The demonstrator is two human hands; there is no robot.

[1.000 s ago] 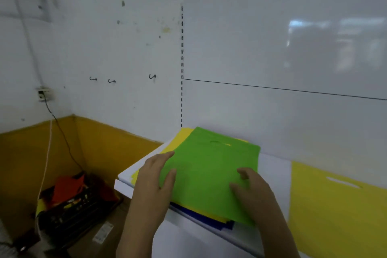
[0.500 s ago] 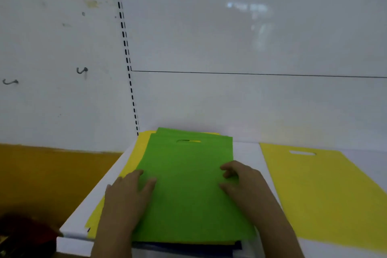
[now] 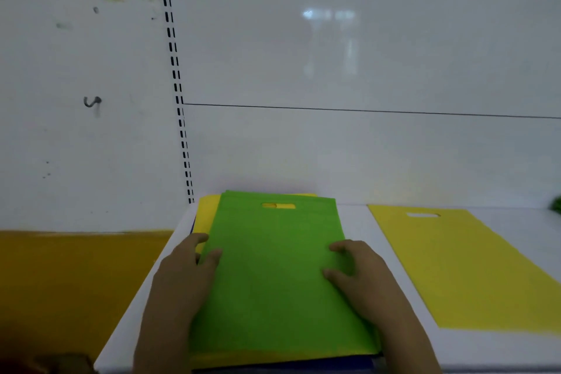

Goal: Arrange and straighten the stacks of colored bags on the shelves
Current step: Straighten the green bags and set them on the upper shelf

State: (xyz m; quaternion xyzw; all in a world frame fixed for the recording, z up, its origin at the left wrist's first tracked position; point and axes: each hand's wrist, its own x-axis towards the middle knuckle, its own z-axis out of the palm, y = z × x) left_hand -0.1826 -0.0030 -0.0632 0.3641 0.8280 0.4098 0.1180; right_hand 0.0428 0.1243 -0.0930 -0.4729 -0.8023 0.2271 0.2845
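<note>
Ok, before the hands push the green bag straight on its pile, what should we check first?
1. Left hand at the green bag's left edge: ok.
2. Right hand resting on the bag's right side: ok.
3. Green bag lined up with the yellow bags beneath: not ok, yellow pokes out at the left and front.
4. Dark blue layer at the bottom squared up: cannot tell, only a front strip shows.
5. Gap to the single yellow bag on the right: ok, white shelf shows between.
</note>
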